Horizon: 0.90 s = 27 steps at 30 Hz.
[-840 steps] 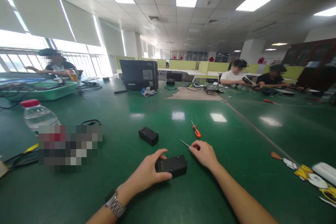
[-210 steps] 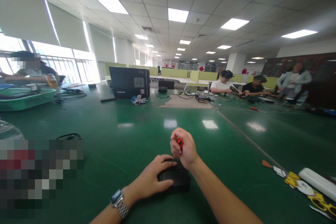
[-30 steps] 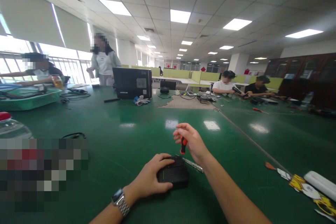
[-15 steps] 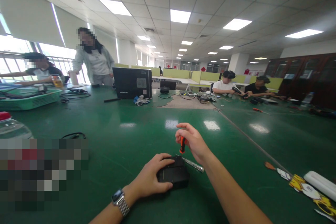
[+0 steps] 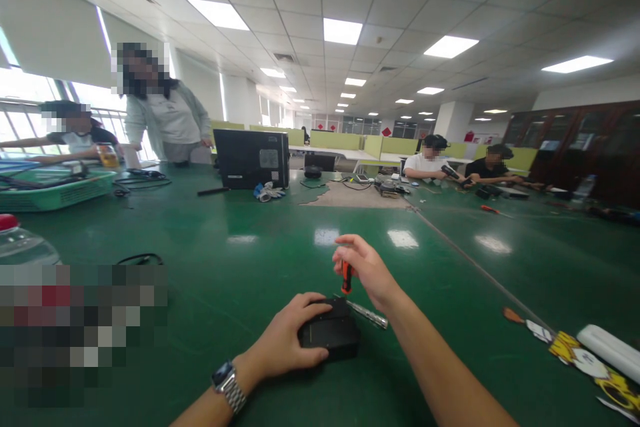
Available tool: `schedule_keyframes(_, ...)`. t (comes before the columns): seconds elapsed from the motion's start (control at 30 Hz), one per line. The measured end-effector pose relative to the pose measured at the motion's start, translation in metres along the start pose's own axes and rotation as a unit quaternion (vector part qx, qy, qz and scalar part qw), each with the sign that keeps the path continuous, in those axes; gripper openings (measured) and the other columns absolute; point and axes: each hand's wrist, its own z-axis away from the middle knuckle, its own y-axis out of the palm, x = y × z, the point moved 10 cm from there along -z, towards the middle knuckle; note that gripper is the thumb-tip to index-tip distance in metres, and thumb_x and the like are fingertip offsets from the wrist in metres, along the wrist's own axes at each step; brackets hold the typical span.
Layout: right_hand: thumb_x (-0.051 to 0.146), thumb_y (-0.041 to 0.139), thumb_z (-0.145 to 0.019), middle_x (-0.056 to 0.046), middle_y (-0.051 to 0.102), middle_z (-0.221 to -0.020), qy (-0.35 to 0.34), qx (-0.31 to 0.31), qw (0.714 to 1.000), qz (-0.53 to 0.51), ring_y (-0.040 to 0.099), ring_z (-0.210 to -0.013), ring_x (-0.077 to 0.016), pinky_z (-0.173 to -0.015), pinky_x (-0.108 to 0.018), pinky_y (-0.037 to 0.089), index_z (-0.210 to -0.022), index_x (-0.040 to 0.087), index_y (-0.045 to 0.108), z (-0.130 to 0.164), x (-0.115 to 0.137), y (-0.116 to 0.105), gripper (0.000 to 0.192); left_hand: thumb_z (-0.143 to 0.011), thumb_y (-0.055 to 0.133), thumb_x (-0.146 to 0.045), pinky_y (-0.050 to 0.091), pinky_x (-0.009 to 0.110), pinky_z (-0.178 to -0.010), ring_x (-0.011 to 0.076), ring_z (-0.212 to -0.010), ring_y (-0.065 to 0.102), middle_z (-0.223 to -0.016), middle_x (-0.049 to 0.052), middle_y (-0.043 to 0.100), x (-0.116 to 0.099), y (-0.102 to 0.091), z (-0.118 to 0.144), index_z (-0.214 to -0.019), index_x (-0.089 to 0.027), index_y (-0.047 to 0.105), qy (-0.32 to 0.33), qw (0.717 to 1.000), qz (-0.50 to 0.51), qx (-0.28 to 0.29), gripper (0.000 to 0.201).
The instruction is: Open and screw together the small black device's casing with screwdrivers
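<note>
A small black box (image 5: 334, 333) lies on the green tabletop in front of me. My left hand (image 5: 295, 330) grips it from the left, with the thumb on the near side and the fingers over the far top edge. In my right hand (image 5: 367, 269) is a screwdriver (image 5: 347, 278) with an orange and black handle, held upright. Its tip points down at the far right corner of the box; I cannot tell whether it sits in a screw. A silver metal rod-like tool (image 5: 369, 313) lies on the table just right of the box, below my right wrist.
A black computer case (image 5: 251, 159) stands farther back beside gloves (image 5: 269, 192). At left are a green basket (image 5: 65, 193) and a red-capped bottle (image 5: 25, 247). Yellow printed cutouts (image 5: 575, 350) and a white object (image 5: 610, 350) lie at right. Several people sit or stand around the table.
My hands, the box and the screwdriver look almost unmoved. The standing person at the back left has leaned toward the left.
</note>
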Motion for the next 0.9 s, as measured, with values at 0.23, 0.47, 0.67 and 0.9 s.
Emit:
schedule_keyframes(0.23,0.041,0.064,-0.077,0.007,0.055,-0.054,0.002,0.027,0.999,-0.033,0.050,-0.045,-0.0088,-0.052,-0.024,0.045,-0.094,0.018,0.061,-0.002,-0.006,0.005,0.029,-0.066,0.079,-0.032,0.039,0.042,-0.106,0.0293,-0.121,0.047,-0.135,0.006,0.048,0.000,0.000,0.000,-0.129,-0.030,0.054,-0.001,1.000,0.002,0.000,0.068)
schedule_keyframes(0.47,0.040,0.058,-0.077,0.012,0.032,-0.034,0.006,0.053,0.986,-0.160,0.016,-0.029,-0.0038,-0.031,-0.017,0.016,-0.067,0.019,0.057,0.006,-0.010,0.022,0.022,-0.066,0.079,-0.031,0.039,0.041,-0.106,0.0290,-0.121,0.047,-0.136,0.006,0.047,0.000,0.001,0.001,-0.130,-0.030,0.053,0.001,1.000,0.003,0.000,0.069)
schedule_keyframes(0.67,0.037,0.055,-0.077,0.011,0.032,-0.033,0.017,0.146,0.967,-0.208,0.019,-0.028,-0.0042,-0.031,-0.016,0.019,-0.067,0.018,0.059,0.023,-0.004,0.055,0.022,-0.064,0.080,-0.025,0.039,0.038,-0.104,0.0269,-0.117,0.048,-0.131,0.003,0.051,-0.004,0.001,-0.001,-0.126,-0.031,0.056,0.007,1.000,0.010,0.002,0.067)
schedule_keyframes(0.9,0.033,0.055,-0.079,0.010,0.034,-0.034,0.002,0.167,0.967,-0.194,0.019,-0.028,-0.0038,-0.031,-0.016,0.018,-0.068,0.016,0.060,0.025,-0.017,0.063,0.021,-0.063,0.079,-0.020,0.039,0.037,-0.103,0.0261,-0.116,0.048,-0.129,0.000,0.052,-0.003,0.000,0.000,-0.122,-0.033,0.057,0.017,1.000,0.019,-0.008,0.064)
